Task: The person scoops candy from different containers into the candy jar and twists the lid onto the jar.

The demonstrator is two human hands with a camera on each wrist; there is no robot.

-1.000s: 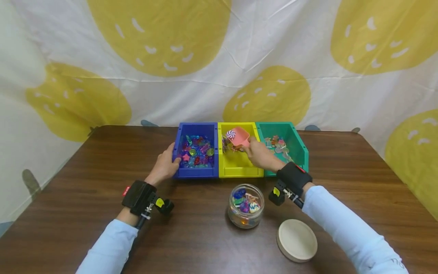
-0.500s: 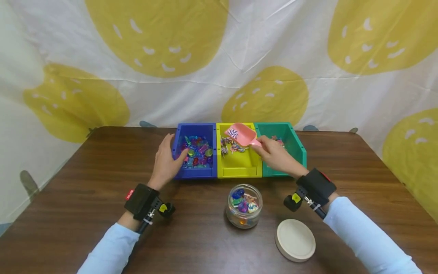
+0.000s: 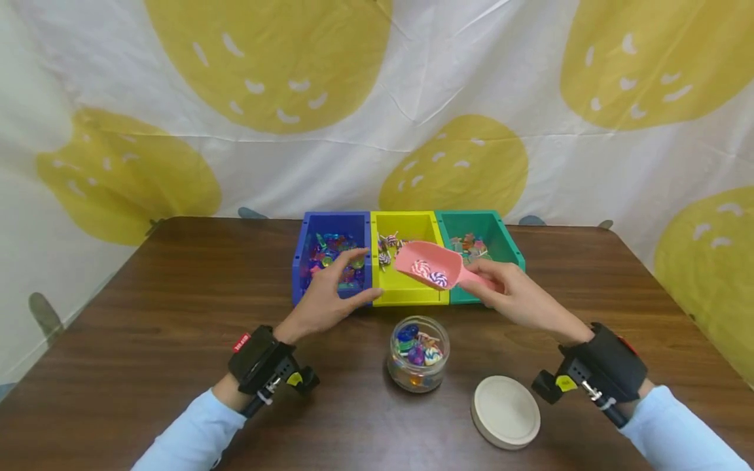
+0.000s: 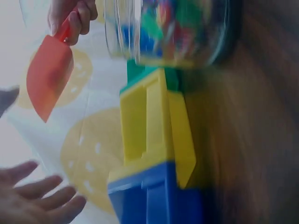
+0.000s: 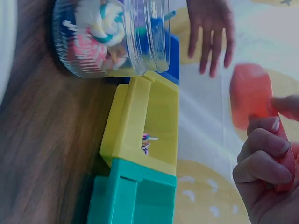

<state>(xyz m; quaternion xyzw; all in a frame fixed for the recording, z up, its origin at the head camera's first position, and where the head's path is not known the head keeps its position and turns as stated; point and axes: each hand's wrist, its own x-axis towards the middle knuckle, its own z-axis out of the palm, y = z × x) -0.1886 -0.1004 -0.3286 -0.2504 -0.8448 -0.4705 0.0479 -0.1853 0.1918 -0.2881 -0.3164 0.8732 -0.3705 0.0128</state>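
My right hand (image 3: 512,291) grips the handle of a pink scoop (image 3: 429,256), which carries a few swirl lollipop pieces (image 3: 430,271) over the front of the yellow bin (image 3: 412,296). The left hand (image 3: 330,291) hangs in front of the blue bin (image 3: 300,261), fingers spread and thumb apart, holding nothing. Below the scoop stands an uncapped glass jar (image 3: 417,376), with colourful charms inside. In the left wrist view the scoop (image 4: 50,77) shows from its underside, with the left fingers (image 4: 51,191) stretched out below it.
A teal bin (image 3: 512,248) with small pastel pieces adjoins the yellow one on the right. The blue bin holds translucent gems (image 3: 326,252). A round cream lid (image 3: 506,412) lies on the wooden table (image 3: 177,327), right of the jar. A patterned cloth (image 3: 294,170) hangs behind.
The right hand has lifted the scoop out of the yellow bin and brought it nearer and rightward. My left hand has let go of the blue bin's side and moved right.
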